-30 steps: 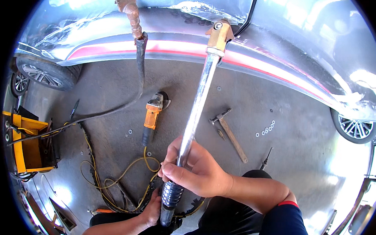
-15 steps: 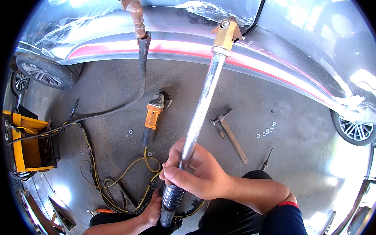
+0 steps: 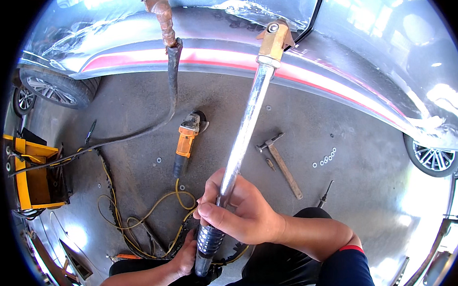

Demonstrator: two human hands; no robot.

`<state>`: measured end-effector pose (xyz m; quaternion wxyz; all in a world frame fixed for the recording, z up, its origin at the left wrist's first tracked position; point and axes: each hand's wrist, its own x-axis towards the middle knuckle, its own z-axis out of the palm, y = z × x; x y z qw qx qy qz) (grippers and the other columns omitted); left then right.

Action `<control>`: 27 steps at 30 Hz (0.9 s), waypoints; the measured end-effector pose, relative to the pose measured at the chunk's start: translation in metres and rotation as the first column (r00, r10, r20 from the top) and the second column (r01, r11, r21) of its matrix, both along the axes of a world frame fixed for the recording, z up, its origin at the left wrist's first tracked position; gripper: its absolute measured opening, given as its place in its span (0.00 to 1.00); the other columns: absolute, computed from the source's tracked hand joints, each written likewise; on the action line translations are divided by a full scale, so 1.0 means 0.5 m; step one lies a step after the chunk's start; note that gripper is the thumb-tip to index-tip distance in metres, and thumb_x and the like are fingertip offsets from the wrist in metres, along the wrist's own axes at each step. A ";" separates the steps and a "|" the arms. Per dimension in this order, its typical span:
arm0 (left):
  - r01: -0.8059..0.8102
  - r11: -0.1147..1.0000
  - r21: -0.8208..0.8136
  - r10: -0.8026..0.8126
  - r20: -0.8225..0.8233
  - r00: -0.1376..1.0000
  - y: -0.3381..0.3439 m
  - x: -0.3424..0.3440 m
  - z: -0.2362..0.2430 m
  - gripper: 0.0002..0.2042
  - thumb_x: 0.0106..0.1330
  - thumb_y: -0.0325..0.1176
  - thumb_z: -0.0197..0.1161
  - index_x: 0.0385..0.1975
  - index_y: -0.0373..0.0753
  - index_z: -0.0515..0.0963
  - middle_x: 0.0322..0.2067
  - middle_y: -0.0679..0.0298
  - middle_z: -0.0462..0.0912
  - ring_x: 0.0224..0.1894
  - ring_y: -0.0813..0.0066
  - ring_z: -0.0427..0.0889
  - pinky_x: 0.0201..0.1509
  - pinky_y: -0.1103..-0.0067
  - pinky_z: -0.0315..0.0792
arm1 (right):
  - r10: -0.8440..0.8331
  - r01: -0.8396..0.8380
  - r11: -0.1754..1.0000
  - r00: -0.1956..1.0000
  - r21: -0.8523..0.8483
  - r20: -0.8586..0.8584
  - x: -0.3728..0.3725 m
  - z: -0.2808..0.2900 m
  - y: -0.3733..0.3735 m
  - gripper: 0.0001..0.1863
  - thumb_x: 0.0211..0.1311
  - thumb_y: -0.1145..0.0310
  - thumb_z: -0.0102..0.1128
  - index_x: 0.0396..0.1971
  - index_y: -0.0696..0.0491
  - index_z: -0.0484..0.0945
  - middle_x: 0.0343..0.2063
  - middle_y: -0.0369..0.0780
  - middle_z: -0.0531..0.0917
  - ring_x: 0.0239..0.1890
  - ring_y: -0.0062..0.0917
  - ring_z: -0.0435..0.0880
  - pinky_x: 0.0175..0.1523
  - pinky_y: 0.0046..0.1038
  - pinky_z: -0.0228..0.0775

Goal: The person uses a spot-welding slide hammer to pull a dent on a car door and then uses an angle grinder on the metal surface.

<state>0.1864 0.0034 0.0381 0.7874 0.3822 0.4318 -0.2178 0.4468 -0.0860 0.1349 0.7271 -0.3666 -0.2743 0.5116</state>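
Observation:
A long shiny steel rod [image 3: 245, 127] with a brass tip [image 3: 272, 40] reaches from my lap up to the silver car body panel [image 3: 338, 83]. My right hand [image 3: 241, 210] is wrapped around the rod just above its ribbed black grip [image 3: 208, 242]. My left hand [image 3: 185, 253] is lower, by the base of that grip; what it holds is partly hidden. The brass tip touches the panel just above a red stripe. A black cable [image 3: 313, 16] runs up from the tip.
On the concrete floor lie an orange angle grinder [image 3: 187, 139], a hammer [image 3: 280, 164], a row of small washers [image 3: 324, 159], a screwdriver [image 3: 324, 194] and tangled yellow cable [image 3: 135, 217]. A yellow machine [image 3: 31, 175] stands at left. A thick dark hose [image 3: 172, 84] hangs from above.
The rod's brass tip has slid slightly to the right along the car panel. Both hands keep their hold.

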 end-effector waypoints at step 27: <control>0.025 0.995 0.097 -0.023 -0.017 1.000 -0.017 -0.028 -0.030 0.28 0.75 0.38 0.42 0.71 0.30 0.52 0.69 0.51 0.55 0.68 0.62 0.65 0.70 0.68 0.65 | -0.065 0.060 0.997 0.989 -0.041 -0.133 0.049 0.035 0.040 0.11 0.73 0.72 0.57 0.49 0.55 0.69 0.25 0.36 0.79 0.29 0.20 0.82 0.37 0.24 0.74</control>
